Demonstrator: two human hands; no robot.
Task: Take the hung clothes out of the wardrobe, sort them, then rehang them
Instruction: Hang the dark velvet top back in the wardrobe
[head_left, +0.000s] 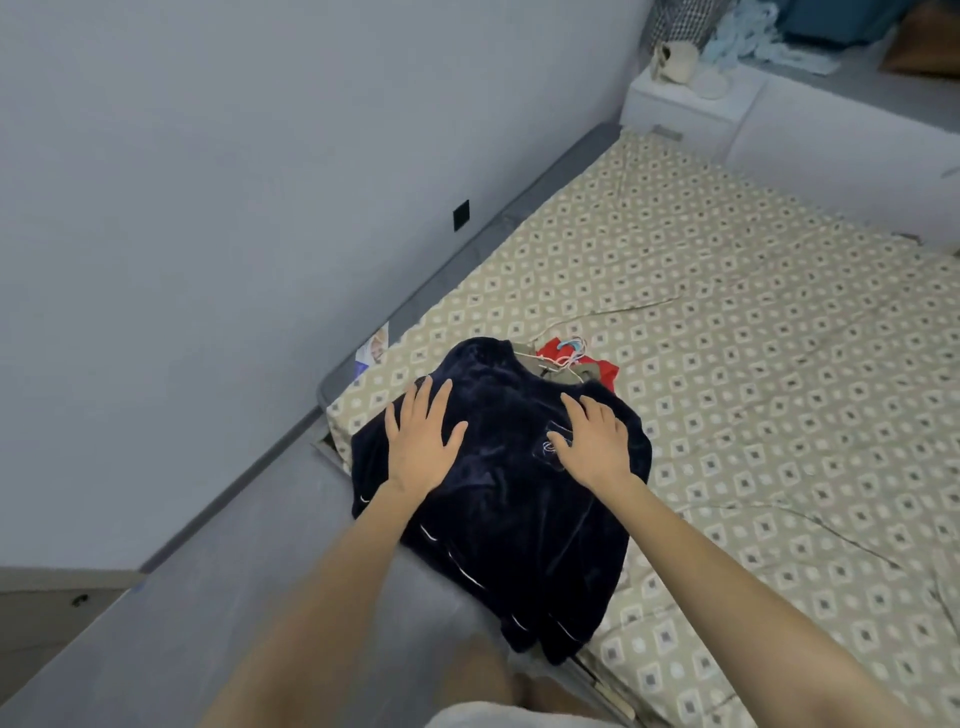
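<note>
Dark navy velvety fabric, a plush garment (511, 499) with thin white piping, lies spread on the near corner of a bed covered in a beige sheet printed with small diamonds (753, 338); its lower part hangs over the bed's grey edge. Both bare forearms reach forward from the bottom of the view. The left hand (423, 441) lies flat on the garment's left side, palm down, fingers straight and slightly fanned, thumb spread out to the right, gripping nothing. The right hand (595, 439) rests palm down on the garment's right side, fingers loosely spread and a little curved, likewise released. Just beside the right hand's thumb sits a small light embroidered emblem (550, 446) on the fabric; its writing is too small to read. Beyond the garment's collar, touching it, lie a red cloth (605, 370) and pale wire hangers (569, 351). A white bedside cabinet (685, 106) with a cream mug (675, 61) stands at the bed's far end.
</note>
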